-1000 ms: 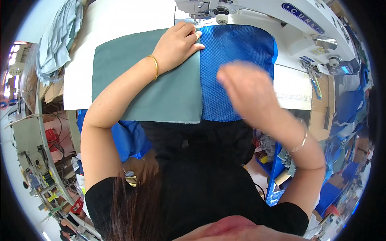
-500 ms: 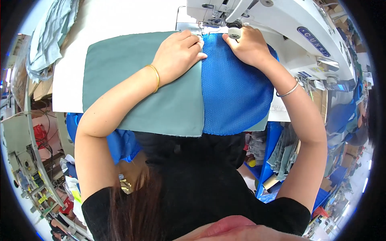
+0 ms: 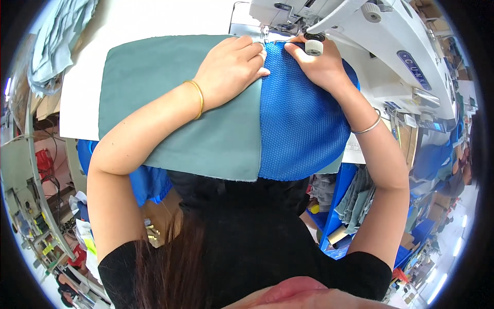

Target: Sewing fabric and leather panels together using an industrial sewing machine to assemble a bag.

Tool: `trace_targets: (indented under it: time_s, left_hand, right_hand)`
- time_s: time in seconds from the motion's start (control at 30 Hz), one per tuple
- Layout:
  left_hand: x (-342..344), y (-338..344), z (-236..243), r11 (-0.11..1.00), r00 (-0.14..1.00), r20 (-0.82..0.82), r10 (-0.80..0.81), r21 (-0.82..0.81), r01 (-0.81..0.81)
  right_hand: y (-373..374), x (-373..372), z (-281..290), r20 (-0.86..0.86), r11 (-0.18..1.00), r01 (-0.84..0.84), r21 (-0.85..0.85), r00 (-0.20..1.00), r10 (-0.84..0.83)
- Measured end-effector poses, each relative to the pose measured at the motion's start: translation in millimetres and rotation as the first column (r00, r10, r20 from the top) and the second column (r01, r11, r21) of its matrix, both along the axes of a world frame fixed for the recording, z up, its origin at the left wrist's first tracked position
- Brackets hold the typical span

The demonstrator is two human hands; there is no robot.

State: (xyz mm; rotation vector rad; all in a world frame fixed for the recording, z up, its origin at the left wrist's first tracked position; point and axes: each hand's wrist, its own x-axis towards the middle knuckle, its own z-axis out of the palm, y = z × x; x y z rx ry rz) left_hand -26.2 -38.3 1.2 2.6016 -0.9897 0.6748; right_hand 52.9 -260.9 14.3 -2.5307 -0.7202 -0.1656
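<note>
A grey-green fabric panel [image 3: 159, 103] lies on the white sewing table [image 3: 154, 18], its right edge laid over a blue mesh fabric piece [image 3: 301, 123]. My left hand [image 3: 231, 67] presses flat on the grey-green panel near its top right corner, fingers pointing toward the needle area. My right hand [image 3: 316, 64] rests on the top of the blue mesh, fingers bent against it just below the sewing machine [image 3: 370, 36] head. Both fabrics' top edges sit under the machine's presser foot [image 3: 265, 35]. The pieces hang over the table's near edge.
A heap of grey-green cut pieces [image 3: 56, 41] lies at the table's far left. More blue fabric [image 3: 146, 183] hangs below the table's edge. Blue bins with folded cloth [image 3: 355, 201] stand on the right, and a cluttered metal rack [image 3: 31, 195] on the left.
My right hand came down from mid-air onto the top of the blue mesh by the needle. My left hand stayed on the grey-green panel. The view has shifted closer to the machine.
</note>
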Motion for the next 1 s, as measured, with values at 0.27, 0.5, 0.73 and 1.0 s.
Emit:
trace_targets:
  time_s: [0.27,0.5,0.73,1.0]
  left_hand:
    - [-0.1,1.3,-1.3,1.000,1.000,-0.008,-0.001,0.024,0.001]
    - [-1.1,-2.6,0.7,1.000,0.999,0.046,-0.006,-0.003,0.006]
    - [-22.3,-5.4,1.3,1.000,1.000,-0.018,0.018,0.014,-0.018]
    - [-42.8,-6.7,1.1,0.997,0.991,-0.117,0.058,-0.033,-0.063]
  right_hand:
    - [-0.2,-9.9,-11.3,0.107,0.988,-0.094,0.121,0.991,0.082]
    - [-2.3,-7.3,-22.6,0.226,0.937,-0.272,0.222,0.949,0.222]
    - [-3.2,-24.6,-17.0,0.236,0.926,-0.323,0.196,0.932,0.276]
    - [-3.6,-26.0,-16.2,0.227,0.922,-0.332,0.200,0.931,0.286]
